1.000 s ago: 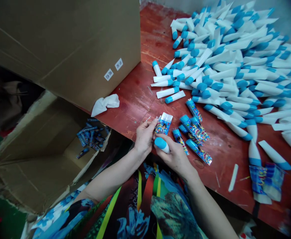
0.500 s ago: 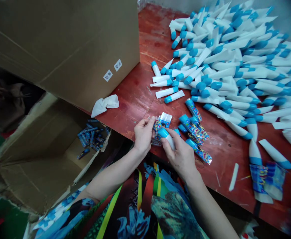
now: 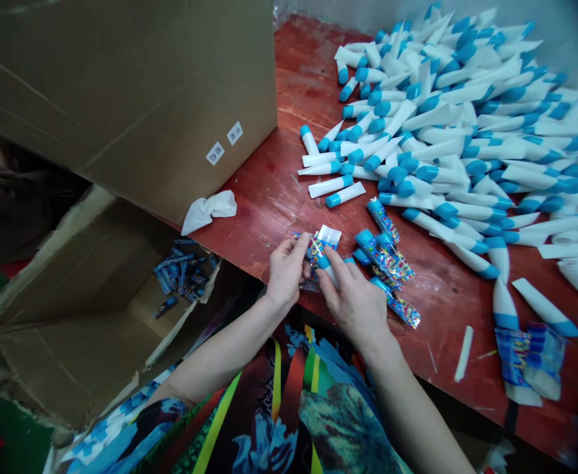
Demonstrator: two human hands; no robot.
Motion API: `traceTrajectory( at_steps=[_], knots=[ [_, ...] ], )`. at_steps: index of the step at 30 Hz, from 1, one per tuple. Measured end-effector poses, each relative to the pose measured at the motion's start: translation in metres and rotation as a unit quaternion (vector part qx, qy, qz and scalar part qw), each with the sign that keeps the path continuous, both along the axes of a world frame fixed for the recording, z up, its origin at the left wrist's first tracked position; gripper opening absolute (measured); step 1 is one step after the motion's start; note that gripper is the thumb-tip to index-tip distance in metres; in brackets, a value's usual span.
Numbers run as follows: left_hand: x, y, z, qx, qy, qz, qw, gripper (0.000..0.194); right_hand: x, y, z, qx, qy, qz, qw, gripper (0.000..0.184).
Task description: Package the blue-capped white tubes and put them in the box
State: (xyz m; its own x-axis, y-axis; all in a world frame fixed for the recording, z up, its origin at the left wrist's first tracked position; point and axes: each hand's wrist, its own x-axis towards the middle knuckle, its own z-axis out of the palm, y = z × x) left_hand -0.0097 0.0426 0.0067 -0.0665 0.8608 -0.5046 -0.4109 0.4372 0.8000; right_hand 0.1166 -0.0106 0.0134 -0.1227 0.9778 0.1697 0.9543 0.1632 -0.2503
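Note:
At the table's front edge my left hand [image 3: 285,273] pinches a colourfully printed plastic sleeve [image 3: 314,249] between thumb and fingers. My right hand [image 3: 357,301] is closed around a white tube with a blue cap [image 3: 324,263]. The capped end is in or against the sleeve's mouth; fingers hide how far in it sits. Just beyond the hands lies another flat sleeve with a clear end [image 3: 329,235]. Right of my right hand, several tubes in printed sleeves [image 3: 384,253] lie in a loose group.
A big heap of white, blue-capped tubes [image 3: 427,125] covers the back right of the red table [image 3: 254,178]. A tall carton [image 3: 170,85] stands at left. Below it, an open carton [image 3: 86,355] holds sleeved tubes [image 3: 183,270]. Flat sleeves [image 3: 528,362] lie at right.
My right hand has brought the tube's blue cap up from below the sleeve to its mouth, and the fingers now lie over the tube. My left hand has barely moved.

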Motion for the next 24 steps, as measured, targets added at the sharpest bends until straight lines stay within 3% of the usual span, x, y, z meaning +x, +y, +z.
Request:
traceTrajectory(
  at_steps=[4, 9, 12, 15, 17, 20, 24],
  knots=[
    [-0.002, -0.002, 0.004, -0.038, -0.05, -0.136, 0.989, 0.055, -0.001, 0.002, -0.006, 0.018, 0.044, -0.015, 0.999, 0.046],
    [0.0, -0.003, 0.006, -0.053, -0.096, -0.154, 0.982, 0.057, 0.001, 0.006, -0.006, -0.016, 0.21, -0.06, 0.976, 0.043],
    [-0.003, 0.001, 0.004, -0.032, -0.118, -0.15, 0.981, 0.057, 0.01, 0.002, -0.003, -0.099, 0.375, -0.031, 0.921, 0.047],
    [-0.005, -0.001, 0.003, -0.014, -0.133, -0.167, 0.977, 0.054, 0.016, -0.007, -0.005, -0.206, 0.534, -0.025, 0.82, 0.041],
    [-0.003, -0.006, 0.002, -0.022, -0.137, -0.2, 0.97, 0.052, 0.016, -0.012, -0.009, -0.211, 0.602, -0.046, 0.769, 0.037],
    [-0.001, -0.009, 0.005, -0.028, -0.113, -0.221, 0.968, 0.05, 0.013, -0.014, -0.014, -0.182, 0.637, -0.062, 0.747, 0.038],
    [-0.007, 0.005, 0.011, 0.016, -0.086, -0.135, 0.987, 0.069, 0.018, -0.016, -0.014, -0.22, 0.638, -0.041, 0.736, 0.049]
  ],
)
